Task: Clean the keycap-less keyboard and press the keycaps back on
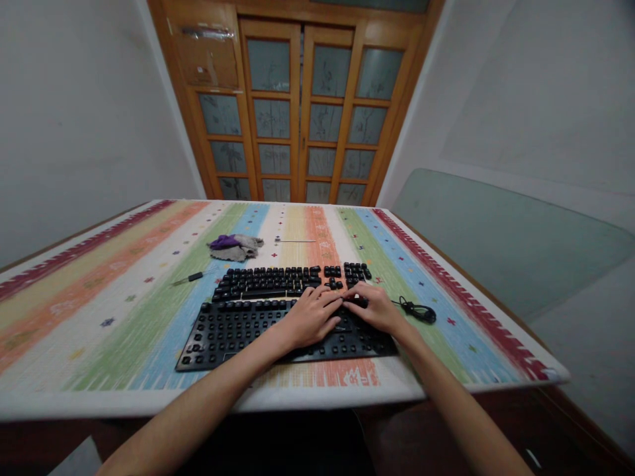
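Note:
A black keyboard base (213,337) lies at the table's near side, most of its key switches bare and one row of caps along its far edge. My left hand (313,314) rests over its right part, fingers stretched out and apart. Beside it, my right hand (373,305) is bent over the far right part of the keyboard, thumb and index finger curled towards the left fingertips. Whatever lies in that grip is too small and dark to name. Loose black keycaps (270,272) stand in rows just beyond the base.
A grey and purple cloth (235,247) lies farther back, with a thin metal rod (296,240) to its right. A small black-handled tool (195,276) is left of the keycaps. A coiled black cable (421,312) sits right of the keyboard on the striped tablecloth (149,317).

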The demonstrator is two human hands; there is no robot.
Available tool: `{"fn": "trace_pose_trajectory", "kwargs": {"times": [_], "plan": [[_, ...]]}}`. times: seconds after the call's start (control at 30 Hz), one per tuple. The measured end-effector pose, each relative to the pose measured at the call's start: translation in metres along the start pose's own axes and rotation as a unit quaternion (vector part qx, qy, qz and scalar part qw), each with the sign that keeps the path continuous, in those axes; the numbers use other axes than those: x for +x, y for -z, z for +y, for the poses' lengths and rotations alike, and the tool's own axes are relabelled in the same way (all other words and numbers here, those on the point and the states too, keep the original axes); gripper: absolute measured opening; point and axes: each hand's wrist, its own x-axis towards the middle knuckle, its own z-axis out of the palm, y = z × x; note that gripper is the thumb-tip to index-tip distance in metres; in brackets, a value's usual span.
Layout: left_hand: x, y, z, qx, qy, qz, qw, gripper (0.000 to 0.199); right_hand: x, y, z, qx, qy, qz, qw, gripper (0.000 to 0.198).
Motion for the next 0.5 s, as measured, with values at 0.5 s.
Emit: {"fn": "trace_pose_trajectory", "kwargs": {"times": [0.5], "plan": [[0.0002,-0.0025,-0.0019,0.006,-0.015,0.015,1.000,0.043,-0.0016,-0.0006,0.0007,-0.004,0.018,0.011,1.000,0.007]]}}
